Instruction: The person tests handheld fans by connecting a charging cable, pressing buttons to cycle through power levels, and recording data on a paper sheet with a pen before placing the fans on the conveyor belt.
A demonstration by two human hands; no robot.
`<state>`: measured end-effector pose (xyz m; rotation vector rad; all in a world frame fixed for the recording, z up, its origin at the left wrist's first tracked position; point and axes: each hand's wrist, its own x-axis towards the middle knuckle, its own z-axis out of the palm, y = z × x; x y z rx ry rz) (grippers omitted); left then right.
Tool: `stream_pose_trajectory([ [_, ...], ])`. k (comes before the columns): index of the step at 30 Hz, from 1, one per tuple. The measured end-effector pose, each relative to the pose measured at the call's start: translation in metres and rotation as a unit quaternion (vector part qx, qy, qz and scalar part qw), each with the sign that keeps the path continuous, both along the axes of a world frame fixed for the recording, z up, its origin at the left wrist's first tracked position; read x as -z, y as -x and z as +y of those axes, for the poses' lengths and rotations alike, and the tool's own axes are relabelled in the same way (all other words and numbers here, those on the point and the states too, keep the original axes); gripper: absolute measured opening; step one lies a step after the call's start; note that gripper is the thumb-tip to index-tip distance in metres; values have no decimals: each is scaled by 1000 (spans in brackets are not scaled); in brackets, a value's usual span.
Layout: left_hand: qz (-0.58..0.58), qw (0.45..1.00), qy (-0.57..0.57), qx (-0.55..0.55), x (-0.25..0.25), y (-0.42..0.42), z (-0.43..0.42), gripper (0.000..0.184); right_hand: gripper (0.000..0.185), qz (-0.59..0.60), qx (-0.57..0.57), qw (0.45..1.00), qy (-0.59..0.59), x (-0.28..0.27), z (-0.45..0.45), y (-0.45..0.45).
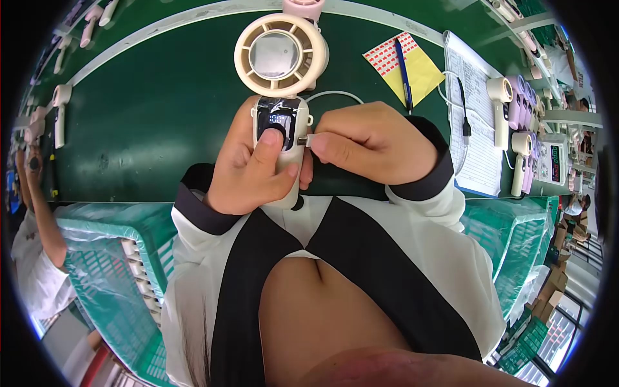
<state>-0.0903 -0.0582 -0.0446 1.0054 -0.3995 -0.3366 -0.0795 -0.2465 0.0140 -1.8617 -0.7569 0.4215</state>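
A green worktable [155, 129] is spanning 9 to 3 o'clock. A cream handheld fan [274, 106] is pointing its head toward 12; the left hand [248, 168] is wrapping its handle, thumb resting in front. At the handle's 3 o'clock edge, the right hand [371, 145] is pinching a metal-tipped cable plug [303, 140] between thumb and forefinger.

Bright, fairly even light. A faint glare marks the green table [148, 129] toward nine o'clock; windows [570, 308] glare near four. The fan [277, 106] is crisp, while the curved, black-ringed edges stretch and soften, their details perhaps unreliable.
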Motion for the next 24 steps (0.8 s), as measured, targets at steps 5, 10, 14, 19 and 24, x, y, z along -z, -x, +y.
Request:
stream_pose_trajectory([
  [5,59,992,90,62,-3,4,1,41,24,94,-19,994,53,-3,-10,-3],
  [10,32,996,57,53,0,0,3,38,25,59,67,996,19,6,-3,-3],
  [14,-1,1000,-3,9,1,1,1,37,25,50,82,995,14,9,-1,-3],
  [19,-18,995,-64,-78,4,2,-8,36,18,42,105,994,-12,18,11,-2],
  [24,-29,991,-79,-100,5,1,-11,36,16,26,93,995,-4,18,8,-5],
])
